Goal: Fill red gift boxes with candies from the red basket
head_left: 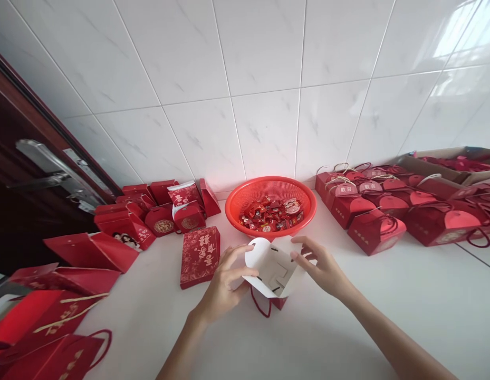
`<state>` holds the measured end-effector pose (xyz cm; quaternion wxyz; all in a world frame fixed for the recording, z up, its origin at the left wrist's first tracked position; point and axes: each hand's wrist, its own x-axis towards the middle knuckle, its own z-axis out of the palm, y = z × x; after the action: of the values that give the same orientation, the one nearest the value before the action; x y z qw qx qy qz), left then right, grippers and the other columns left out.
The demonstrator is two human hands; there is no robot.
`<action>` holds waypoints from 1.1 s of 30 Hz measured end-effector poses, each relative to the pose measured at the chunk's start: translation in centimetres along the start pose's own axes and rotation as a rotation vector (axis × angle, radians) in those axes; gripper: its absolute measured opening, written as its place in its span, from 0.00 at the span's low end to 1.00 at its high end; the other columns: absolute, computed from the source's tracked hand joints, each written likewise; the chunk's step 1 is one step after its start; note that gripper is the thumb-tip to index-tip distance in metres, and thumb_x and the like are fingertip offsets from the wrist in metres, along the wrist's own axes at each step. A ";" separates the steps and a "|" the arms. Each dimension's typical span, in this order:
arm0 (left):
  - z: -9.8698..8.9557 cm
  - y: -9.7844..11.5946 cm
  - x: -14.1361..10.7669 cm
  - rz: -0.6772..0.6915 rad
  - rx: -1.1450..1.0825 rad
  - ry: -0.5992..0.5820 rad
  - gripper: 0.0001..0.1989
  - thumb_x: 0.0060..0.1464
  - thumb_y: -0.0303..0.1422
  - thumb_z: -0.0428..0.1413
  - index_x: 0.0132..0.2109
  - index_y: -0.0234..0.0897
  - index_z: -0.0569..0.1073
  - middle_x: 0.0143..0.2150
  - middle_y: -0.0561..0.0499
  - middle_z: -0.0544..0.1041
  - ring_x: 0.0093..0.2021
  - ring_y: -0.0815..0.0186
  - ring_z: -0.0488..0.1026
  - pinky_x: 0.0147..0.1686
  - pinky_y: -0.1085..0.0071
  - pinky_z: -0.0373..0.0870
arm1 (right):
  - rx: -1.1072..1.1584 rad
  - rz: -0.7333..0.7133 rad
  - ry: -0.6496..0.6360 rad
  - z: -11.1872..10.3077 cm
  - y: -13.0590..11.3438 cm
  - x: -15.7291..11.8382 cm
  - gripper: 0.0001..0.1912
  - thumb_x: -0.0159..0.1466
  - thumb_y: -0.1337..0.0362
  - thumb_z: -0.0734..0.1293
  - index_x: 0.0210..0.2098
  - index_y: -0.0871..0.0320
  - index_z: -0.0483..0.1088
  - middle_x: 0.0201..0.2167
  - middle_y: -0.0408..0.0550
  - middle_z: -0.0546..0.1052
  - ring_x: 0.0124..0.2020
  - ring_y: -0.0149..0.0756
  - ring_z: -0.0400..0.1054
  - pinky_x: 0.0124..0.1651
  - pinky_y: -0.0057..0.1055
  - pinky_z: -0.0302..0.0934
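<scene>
Between my hands is a small red gift box (277,269), its top flaps spread so the white inside faces up. No sweets show inside it. My left hand (232,272) pinches the rounded white flap on the left side. With thumb and fingers, my right hand (318,264) grips the flap at the upper right. A dark red cord handle (261,306) hangs from the near side of the box. Just beyond it stands an orange-red plastic basket (231,206) with wrapped sweets (270,214) in it. A flat red box with gold lettering (199,256) lies left of my left hand.
Several red boxes (126,227) stand along the left, some with their tops up. Closed red gift boxes (377,229) with cord handles crowd the right side. A cardboard carton (416,166) stands behind them. A tiled wall (264,137) backs the white table (347,332); a door handle (50,163) is at left.
</scene>
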<state>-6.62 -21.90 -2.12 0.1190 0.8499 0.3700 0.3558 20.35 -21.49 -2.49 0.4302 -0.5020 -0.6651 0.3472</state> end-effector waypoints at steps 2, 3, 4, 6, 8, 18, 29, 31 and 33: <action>-0.4 0.5 0.1 0.000 -0.035 -0.028 0.15 0.55 0.22 0.54 0.42 0.45 0.80 0.62 0.45 0.71 0.64 0.51 0.65 0.60 0.51 0.68 | 0.029 -0.050 0.089 -0.3 0.0 0.3 0.18 0.66 0.47 0.63 0.42 0.55 0.73 0.41 0.51 0.79 0.37 0.39 0.73 0.43 0.39 0.71; -0.7 0.7 0.1 0.005 -0.063 -0.041 0.15 0.55 0.23 0.54 0.44 0.45 0.79 0.63 0.45 0.71 0.65 0.50 0.64 0.60 0.50 0.67 | 0.047 -0.066 0.133 -0.4 0.1 0.5 0.18 0.67 0.47 0.63 0.38 0.55 0.73 0.39 0.50 0.79 0.37 0.39 0.73 0.44 0.39 0.70; -1.1 0.9 0.3 0.009 -0.095 -0.052 0.14 0.55 0.26 0.54 0.46 0.44 0.79 0.63 0.44 0.71 0.66 0.49 0.64 0.60 0.49 0.67 | 0.064 -0.070 0.168 -0.5 0.2 0.7 0.19 0.66 0.46 0.63 0.35 0.55 0.73 0.37 0.50 0.79 0.37 0.39 0.73 0.44 0.38 0.70; -1.8 1.0 0.9 -0.006 -0.151 -0.056 0.13 0.58 0.30 0.54 0.48 0.44 0.78 0.64 0.43 0.71 0.64 0.49 0.67 0.59 0.49 0.69 | 0.110 -0.043 0.220 -0.4 0.8 1.1 0.22 0.66 0.44 0.63 0.30 0.56 0.71 0.30 0.48 0.77 0.33 0.39 0.71 0.41 0.37 0.69; -2.5 0.7 2.1 -0.050 -0.177 -0.046 0.12 0.60 0.33 0.54 0.48 0.43 0.79 0.61 0.43 0.73 0.60 0.52 0.72 0.57 0.53 0.71 | 0.179 0.003 0.276 0.0 1.5 1.3 0.24 0.65 0.42 0.63 0.27 0.56 0.68 0.26 0.46 0.73 0.29 0.37 0.68 0.36 0.35 0.66; -1.3 -4.7 14.4 -0.220 0.046 -0.405 0.16 0.59 0.37 0.50 0.45 0.39 0.81 0.49 0.47 0.82 0.51 0.58 0.77 0.53 0.64 0.73 | 0.298 0.157 0.242 2.9 5.4 1.8 0.22 0.63 0.45 0.61 0.22 0.55 0.61 0.21 0.42 0.68 0.25 0.34 0.62 0.30 0.31 0.59; 5.0 -8.5 20.5 -0.188 0.244 -0.787 0.25 0.48 0.30 0.57 0.55 0.42 0.77 0.59 0.48 0.77 0.61 0.53 0.72 0.59 0.65 0.67 | 0.238 0.131 0.153 3.7 6.7 2.3 0.11 0.60 0.59 0.63 0.24 0.58 0.66 0.22 0.41 0.71 0.27 0.34 0.62 0.30 0.29 0.58; 5.3 -9.3 21.3 -0.193 0.283 -0.780 0.33 0.47 0.33 0.60 0.63 0.41 0.70 0.68 0.44 0.68 0.68 0.50 0.62 0.64 0.61 0.61 | 0.245 0.126 0.139 3.7 6.8 2.4 0.10 0.60 0.61 0.63 0.24 0.58 0.66 0.22 0.42 0.72 0.28 0.34 0.63 0.30 0.29 0.59; 5.5 -10.2 22.0 -0.204 0.311 -0.793 0.39 0.46 0.37 0.62 0.66 0.40 0.65 0.71 0.41 0.62 0.70 0.48 0.58 0.65 0.59 0.60 | 0.249 0.122 0.127 3.8 6.8 2.5 0.08 0.60 0.62 0.62 0.25 0.58 0.67 0.23 0.42 0.73 0.28 0.35 0.64 0.31 0.29 0.59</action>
<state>2.08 1.21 0.55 0.1572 0.8877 0.4268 -0.0716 19.06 -17.43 -9.46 0.5086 -0.5052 -0.5564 0.4201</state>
